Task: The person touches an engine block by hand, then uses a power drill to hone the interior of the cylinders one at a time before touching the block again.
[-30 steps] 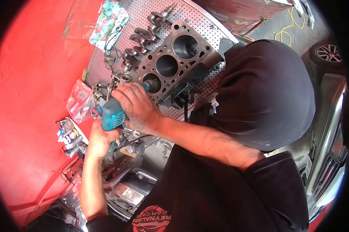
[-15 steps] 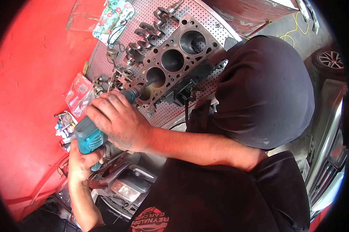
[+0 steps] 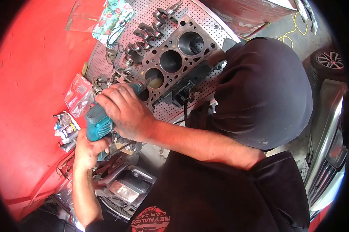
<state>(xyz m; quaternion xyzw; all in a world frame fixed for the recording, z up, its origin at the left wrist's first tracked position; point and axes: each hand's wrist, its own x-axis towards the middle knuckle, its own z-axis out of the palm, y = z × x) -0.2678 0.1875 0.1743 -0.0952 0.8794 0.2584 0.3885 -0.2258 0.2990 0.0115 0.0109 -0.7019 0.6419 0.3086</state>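
Teal drill (image 3: pixel 99 125) clamped tight in left hand (image 3: pixel 87 149) and right hand (image 3: pixel 122 110), bit inside engine block (image 3: pixel 170 62) bore: could snatch and score wall if tilted.

Single head-worn fisheye view, looking steeply down from above, close over the person's dark cap and shoulders, facing forward onto the perforated tabletop (image 3: pixel 205 96), engine block (image 3: pixel 170 63) at centre, round black vignette at edges
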